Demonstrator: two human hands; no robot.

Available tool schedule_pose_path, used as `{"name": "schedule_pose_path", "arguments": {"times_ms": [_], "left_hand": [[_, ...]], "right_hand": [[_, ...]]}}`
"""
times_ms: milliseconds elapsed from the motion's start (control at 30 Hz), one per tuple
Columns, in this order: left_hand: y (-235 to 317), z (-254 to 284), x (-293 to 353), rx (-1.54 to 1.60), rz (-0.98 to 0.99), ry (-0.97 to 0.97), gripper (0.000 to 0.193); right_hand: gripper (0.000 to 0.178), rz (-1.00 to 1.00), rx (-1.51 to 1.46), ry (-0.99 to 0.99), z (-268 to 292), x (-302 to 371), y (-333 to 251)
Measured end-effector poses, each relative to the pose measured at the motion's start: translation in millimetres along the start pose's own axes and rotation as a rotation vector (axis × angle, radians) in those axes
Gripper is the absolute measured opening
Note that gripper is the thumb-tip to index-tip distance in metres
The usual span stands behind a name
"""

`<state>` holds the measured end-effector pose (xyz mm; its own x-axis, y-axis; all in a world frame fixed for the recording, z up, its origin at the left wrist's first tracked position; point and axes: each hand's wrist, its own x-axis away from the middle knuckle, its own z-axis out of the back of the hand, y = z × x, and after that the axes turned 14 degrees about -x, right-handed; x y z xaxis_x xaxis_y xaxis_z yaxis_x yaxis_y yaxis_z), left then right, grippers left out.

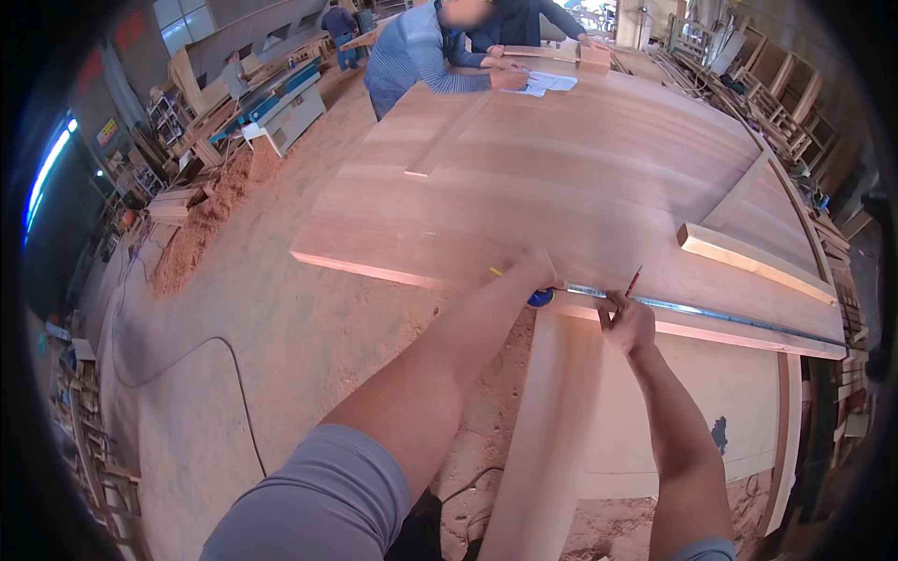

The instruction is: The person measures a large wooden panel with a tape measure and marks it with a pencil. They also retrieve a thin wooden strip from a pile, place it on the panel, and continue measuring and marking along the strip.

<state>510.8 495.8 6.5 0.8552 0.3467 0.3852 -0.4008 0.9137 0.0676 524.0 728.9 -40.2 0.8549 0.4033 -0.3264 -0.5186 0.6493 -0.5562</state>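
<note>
A wide wooden panel (561,201) lies flat in front of me. Along its near edge runs a tape measure's metal blade (711,311), drawn out toward the right corner. My left hand (535,269), slightly blurred, is closed around the blue tape measure case (540,298) at the blade's left end. A small yellow tip (496,272) of something I cannot identify pokes out beside that hand. Over the blade, my right hand (629,323) grips a red pencil (634,280), its point tilted upward. The right fingers are close to the panel's edge.
A loose wooden beam (753,265) and a thin strip (444,140) lie on the panel. A person in a striped top (412,51) leans over papers (543,82) at the far end, beside another person. A cable (234,360) crosses the dusty floor; a saw table (285,107) stands far left.
</note>
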Motion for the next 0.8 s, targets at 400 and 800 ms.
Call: {"name": "schedule_pose_path", "arguments": {"times_ms": [400, 800], "left_hand": [[-188.7, 67.0, -45.5, 0.029, -0.576, -0.041, 0.058], [-565.5, 89.0, -65.7, -0.184, -0.025, 0.015, 0.064]], "right_hand": [[0.023, -0.008, -0.046, 0.092, -4.6, 0.4, 6.3], [0.025, -0.095, -0.001, -0.021, -3.2, -7.1, 3.4]]}}
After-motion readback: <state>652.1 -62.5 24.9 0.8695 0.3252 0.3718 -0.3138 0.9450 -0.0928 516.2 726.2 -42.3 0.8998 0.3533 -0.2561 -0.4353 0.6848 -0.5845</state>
